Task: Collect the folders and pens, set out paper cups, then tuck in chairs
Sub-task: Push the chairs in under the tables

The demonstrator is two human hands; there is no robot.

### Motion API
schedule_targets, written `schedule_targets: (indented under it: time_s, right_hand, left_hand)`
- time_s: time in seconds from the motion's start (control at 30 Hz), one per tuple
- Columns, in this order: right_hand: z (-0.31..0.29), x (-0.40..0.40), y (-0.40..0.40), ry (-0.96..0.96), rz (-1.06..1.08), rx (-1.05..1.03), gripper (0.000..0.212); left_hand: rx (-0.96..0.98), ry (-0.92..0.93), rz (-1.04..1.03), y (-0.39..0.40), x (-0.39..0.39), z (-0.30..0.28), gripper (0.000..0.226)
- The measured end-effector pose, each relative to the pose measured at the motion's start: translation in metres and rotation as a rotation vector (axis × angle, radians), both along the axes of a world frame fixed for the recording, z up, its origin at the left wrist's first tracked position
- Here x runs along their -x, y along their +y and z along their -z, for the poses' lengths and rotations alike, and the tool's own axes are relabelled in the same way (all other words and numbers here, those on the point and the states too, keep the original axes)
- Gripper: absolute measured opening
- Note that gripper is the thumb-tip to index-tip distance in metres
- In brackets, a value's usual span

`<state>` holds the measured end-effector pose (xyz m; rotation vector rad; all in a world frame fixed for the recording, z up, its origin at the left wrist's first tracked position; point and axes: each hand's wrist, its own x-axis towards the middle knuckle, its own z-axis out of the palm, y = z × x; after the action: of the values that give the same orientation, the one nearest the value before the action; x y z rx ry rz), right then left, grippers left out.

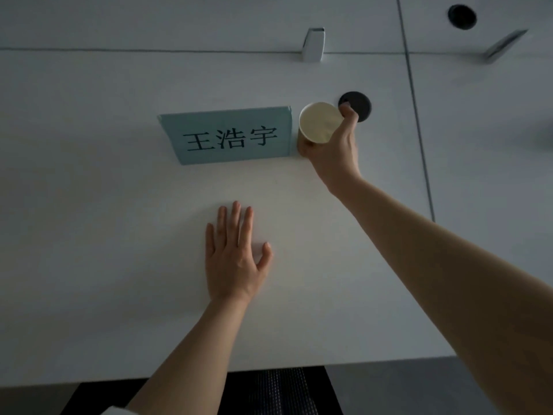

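Lower the paper cup (320, 122), clamped in the right grip (336, 148), upright beside the name card (230, 137), left grip (235, 256) flat, fingers apart, on the counter (89, 205).

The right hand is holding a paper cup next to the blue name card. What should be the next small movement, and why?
Probably let go: open the right hand and draw it back. The paper cup stands upright, mouth up, close beside the name card, seemingly already on the table, with fingers wrapped round it. The left hand rests flat on the table, holding nothing.
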<state>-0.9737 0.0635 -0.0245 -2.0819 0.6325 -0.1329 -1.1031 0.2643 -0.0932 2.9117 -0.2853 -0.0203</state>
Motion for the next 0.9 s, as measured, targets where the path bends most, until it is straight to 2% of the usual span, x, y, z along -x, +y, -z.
schedule_targets:
  time_s: [0.2, 0.43, 0.57, 0.73, 0.9]
  right_hand:
    - [-0.001, 0.034, -0.004, 0.167, -0.072, 0.01, 0.087]
    - [-0.011, 0.142, -0.005, 0.291, 0.002, -0.016, 0.054]
    - [-0.018, 0.202, -0.015, 0.325, 0.077, -0.076, 0.046]
    - [-0.032, 0.276, -0.04, 0.323, 0.15, -0.131, 0.042]
    - [-0.046, 0.354, -0.098, 0.277, 0.302, -0.168, 0.041]
  left_hand:
    - [0.001, 0.024, -0.002, 0.001, 0.0, 0.001, 0.07]
    - [-0.042, 0.165, 0.034, 0.006, -0.002, -0.003, 0.073]
    - [0.064, 0.302, -0.025, -0.011, 0.006, -0.022, 0.071]
    - [0.035, 0.346, 0.21, -0.037, 0.057, -0.033, 0.073]
    - [0.041, 0.328, 0.279, -0.086, 0.101, -0.041, 0.068]
